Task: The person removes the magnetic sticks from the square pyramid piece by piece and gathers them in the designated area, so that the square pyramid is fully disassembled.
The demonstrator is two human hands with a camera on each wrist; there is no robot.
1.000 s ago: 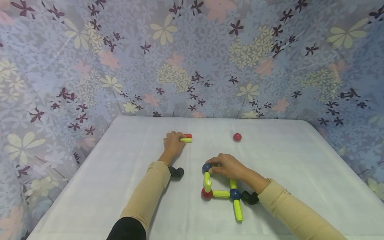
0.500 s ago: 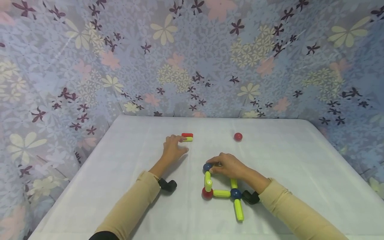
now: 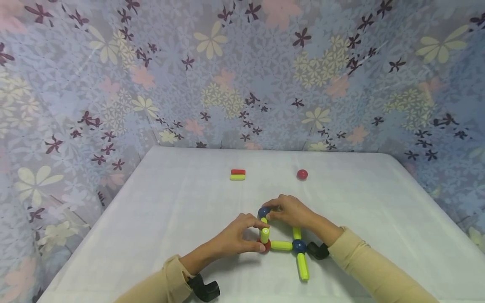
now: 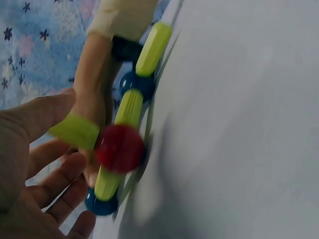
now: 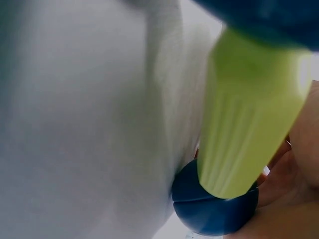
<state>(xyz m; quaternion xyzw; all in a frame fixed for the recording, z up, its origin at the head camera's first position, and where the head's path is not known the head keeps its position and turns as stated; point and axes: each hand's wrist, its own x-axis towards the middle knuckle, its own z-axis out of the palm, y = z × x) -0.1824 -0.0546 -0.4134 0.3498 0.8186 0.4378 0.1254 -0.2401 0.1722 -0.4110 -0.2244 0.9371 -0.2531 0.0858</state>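
At six o'clock from the blue ball [image 3: 263, 212] our right hand [image 3: 290, 211] pinches, our left hand [image 3: 239, 236] spreads fingers around the red ball [image 4: 120, 148] and upright rod [image 3: 265, 236]; a sideways knock could part them.

We've got a red ball [image 4: 119, 148] with an upright lime rod [image 3: 265, 236] on it, sitting between thumb and fingers of the left hand [image 3: 235, 236]. Low lime rods [image 3: 281, 245] link it to two blue balls: the right hand [image 3: 291, 210]'s pinching the far blue ball [image 3: 262, 212], and the near blue ball [image 3: 299, 246] has another rod [image 3: 302, 267] pointing our way.
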